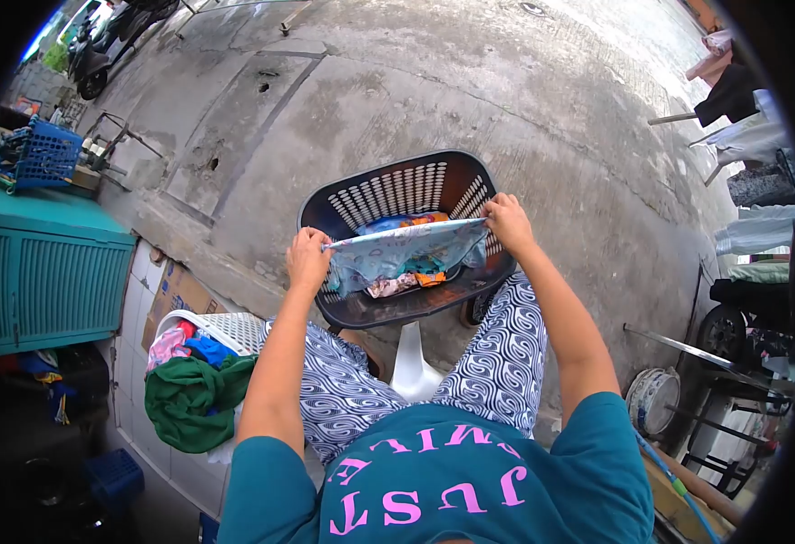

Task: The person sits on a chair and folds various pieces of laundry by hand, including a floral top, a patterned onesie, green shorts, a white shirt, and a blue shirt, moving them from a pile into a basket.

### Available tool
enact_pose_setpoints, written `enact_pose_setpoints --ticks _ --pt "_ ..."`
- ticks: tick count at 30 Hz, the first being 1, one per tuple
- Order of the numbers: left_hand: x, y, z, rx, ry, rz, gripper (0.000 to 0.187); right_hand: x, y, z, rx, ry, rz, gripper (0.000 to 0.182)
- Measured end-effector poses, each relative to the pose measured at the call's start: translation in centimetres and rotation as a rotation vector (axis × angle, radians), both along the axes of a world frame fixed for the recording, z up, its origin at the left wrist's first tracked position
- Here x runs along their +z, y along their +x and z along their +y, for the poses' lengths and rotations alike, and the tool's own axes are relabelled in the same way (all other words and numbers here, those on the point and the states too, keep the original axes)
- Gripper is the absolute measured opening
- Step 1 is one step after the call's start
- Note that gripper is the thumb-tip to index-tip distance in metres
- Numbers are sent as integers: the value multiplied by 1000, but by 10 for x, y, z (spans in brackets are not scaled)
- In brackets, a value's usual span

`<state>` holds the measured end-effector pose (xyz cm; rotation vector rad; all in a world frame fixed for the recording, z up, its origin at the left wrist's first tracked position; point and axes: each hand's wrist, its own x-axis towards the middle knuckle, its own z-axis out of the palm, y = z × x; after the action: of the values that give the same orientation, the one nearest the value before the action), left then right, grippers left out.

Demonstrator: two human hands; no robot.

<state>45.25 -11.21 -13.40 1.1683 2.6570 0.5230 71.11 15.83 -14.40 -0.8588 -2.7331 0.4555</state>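
A light blue patterned cloth garment [406, 245] is stretched between my two hands, its top edge nearly straight and the rest hanging into the basket. My left hand [308, 260] pinches its left corner, and my right hand [509, 224] grips the right corner near the basket's rim. Below it stands a black plastic laundry basket [397, 181] with slotted walls, close in front of my knees. Inside lie an orange cloth [429, 279], a pale patterned piece [391, 286] and some blue fabric [379, 223], partly hidden by the garment.
To my left, a white basket [234, 331] holds clothes, with a green garment [189, 399] draped over its side. A teal cabinet [43, 272] bears a blue crate [48, 154]. Laundry [760, 140] hangs at the right. A white stool [411, 367] is between my legs.
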Motion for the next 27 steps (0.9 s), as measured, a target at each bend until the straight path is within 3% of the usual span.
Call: enact_pose_setpoints --ticks 7,10,12,16,22,27 --pt "-11 4 -5 -154 82 259 17 -7 2 -7 63 195 4 6" --pt "-39 16 -16 -249 -18 305 17 -20 13 -19 154 305 -102 6" --pt "-61 26 -29 -340 -181 328 16 -41 24 -27 247 302 -361 10" --pt "-60 36 -38 -289 -94 243 17 -55 34 -39 261 239 -493 14" --pt "4 35 -64 -80 14 187 18 -49 34 -45 241 182 -242 11" --pt "30 50 -130 -8 151 193 15 -48 8 -77 333 48 -35 9"
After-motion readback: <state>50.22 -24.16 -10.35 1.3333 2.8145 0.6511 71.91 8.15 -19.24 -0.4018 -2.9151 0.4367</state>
